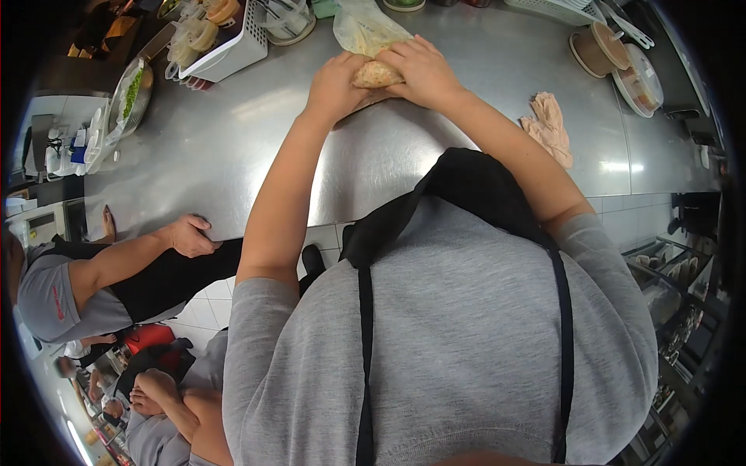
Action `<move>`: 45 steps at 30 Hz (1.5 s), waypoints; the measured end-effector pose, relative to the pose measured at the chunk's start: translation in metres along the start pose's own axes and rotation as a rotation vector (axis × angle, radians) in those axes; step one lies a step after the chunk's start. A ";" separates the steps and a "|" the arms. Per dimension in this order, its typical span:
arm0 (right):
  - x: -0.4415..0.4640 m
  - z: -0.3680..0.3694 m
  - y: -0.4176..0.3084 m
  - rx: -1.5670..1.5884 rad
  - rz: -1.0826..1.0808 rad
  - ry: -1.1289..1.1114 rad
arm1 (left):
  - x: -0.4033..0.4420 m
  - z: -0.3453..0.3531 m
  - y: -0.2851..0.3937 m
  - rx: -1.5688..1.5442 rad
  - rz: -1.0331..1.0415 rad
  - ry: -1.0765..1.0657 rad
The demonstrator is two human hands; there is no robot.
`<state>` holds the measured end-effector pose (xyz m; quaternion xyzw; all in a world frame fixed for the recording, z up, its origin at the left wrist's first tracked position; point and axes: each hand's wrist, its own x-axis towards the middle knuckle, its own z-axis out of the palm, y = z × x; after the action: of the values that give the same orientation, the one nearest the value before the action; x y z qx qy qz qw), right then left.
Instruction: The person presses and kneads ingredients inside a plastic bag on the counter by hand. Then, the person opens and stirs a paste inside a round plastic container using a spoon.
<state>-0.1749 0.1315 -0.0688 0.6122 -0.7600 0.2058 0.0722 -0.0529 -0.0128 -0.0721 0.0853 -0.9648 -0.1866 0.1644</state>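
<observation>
A clear plastic bag (364, 26) lies on the steel worktop at the top centre, its slack end stretching away from me. In its near end is a pale, yellowish, lumpy food mass (378, 74); I cannot make out what food it is. My left hand (336, 87) curls round the left side of the lump. From the right, my right hand (421, 71) closes over the bag, its fingers lying across the upper part of the lump. Both hands' thumbs and undersides are partly hidden.
A white basket (225, 50) with tubs stands back left, near a metal bowl (128, 97) with greens. A crumpled pinkish cloth (548, 128) lies right. A brown-lidded container (598, 48) is farther right. Another person's hand (191, 236) rests by the table's front edge.
</observation>
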 end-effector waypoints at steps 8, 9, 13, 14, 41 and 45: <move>0.000 0.001 0.004 0.083 0.028 -0.014 | -0.009 -0.004 -0.004 -0.341 -0.196 0.074; 0.000 0.000 0.005 0.110 0.025 -0.007 | -0.014 -0.005 -0.007 -0.416 -0.183 0.134; -0.002 -0.009 0.004 0.091 0.006 -0.129 | -0.036 -0.012 -0.011 -0.391 -0.170 0.116; -0.002 -0.007 0.003 0.096 0.002 -0.135 | -0.039 -0.013 -0.010 -0.365 -0.208 0.096; 0.007 -0.013 -0.020 0.127 -0.054 -0.213 | -0.065 -0.003 0.022 -0.220 -0.134 0.178; 0.000 -0.004 -0.026 0.111 -0.108 -0.158 | -0.067 -0.005 0.019 -0.325 -0.197 0.153</move>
<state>-0.1509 0.1289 -0.0592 0.6695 -0.7169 0.1943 -0.0111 0.0094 0.0178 -0.0797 0.1653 -0.8938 -0.3479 0.2298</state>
